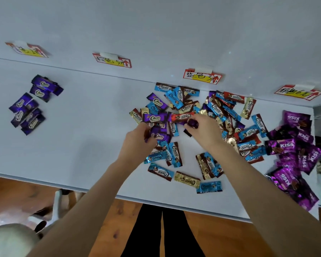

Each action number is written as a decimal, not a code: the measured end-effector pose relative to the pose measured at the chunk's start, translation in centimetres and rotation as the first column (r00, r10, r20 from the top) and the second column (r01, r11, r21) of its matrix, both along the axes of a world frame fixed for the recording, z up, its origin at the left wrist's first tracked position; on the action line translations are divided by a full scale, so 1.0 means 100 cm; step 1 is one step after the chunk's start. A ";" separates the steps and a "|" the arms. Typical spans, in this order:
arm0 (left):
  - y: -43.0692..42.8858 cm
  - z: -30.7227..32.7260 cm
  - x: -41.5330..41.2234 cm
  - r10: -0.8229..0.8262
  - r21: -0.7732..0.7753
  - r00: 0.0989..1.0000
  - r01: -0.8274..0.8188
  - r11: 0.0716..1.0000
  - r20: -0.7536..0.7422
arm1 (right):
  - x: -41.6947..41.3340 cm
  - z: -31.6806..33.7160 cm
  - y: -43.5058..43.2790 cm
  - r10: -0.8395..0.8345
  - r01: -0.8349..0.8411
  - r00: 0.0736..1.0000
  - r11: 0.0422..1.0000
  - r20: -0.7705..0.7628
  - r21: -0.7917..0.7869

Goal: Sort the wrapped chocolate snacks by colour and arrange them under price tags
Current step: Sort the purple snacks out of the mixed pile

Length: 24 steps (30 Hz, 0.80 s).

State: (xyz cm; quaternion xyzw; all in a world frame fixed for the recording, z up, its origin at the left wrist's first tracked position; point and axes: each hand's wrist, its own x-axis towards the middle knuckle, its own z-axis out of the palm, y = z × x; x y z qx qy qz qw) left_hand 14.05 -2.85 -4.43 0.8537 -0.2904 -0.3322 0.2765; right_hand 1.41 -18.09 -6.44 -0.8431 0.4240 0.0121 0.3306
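A mixed heap of wrapped Choco snacks (202,115) in blue, purple, red and gold lies on the white shelf (93,127). My left hand (138,139) grips purple Choco snacks (160,135) at the heap's near left side. My right hand (205,129) pinches a purple snack (192,123) over the heap's middle. Several purple Choco snacks (32,103) lie sorted at the far left, under the leftmost price tag (27,50). Three more price tags (112,60) (202,76) (299,92) are taped along the back wall.
A pile of shiny purple Kiss packets (295,153) lies at the shelf's right end. The shelf's front edge (156,201) runs across below my forearms. Wooden floor (17,193) and a pale object (9,238) show at the lower left.
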 end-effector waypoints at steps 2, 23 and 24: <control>0.002 -0.001 0.010 0.024 0.013 1.000 -0.025 1.000 0.019 | 0.011 -0.006 -0.001 0.067 -0.070 0.995 0.996 -0.068 -0.053; -0.055 -0.019 0.032 -0.299 0.208 0.911 0.246 0.947 0.283 | 0.033 -0.013 -0.006 0.155 -0.190 0.966 0.968 -0.205 -0.165; -0.053 -0.018 0.033 -0.251 0.176 0.929 0.208 0.962 0.272 | 0.032 -0.012 -0.006 0.134 -0.160 0.976 0.976 -0.170 -0.146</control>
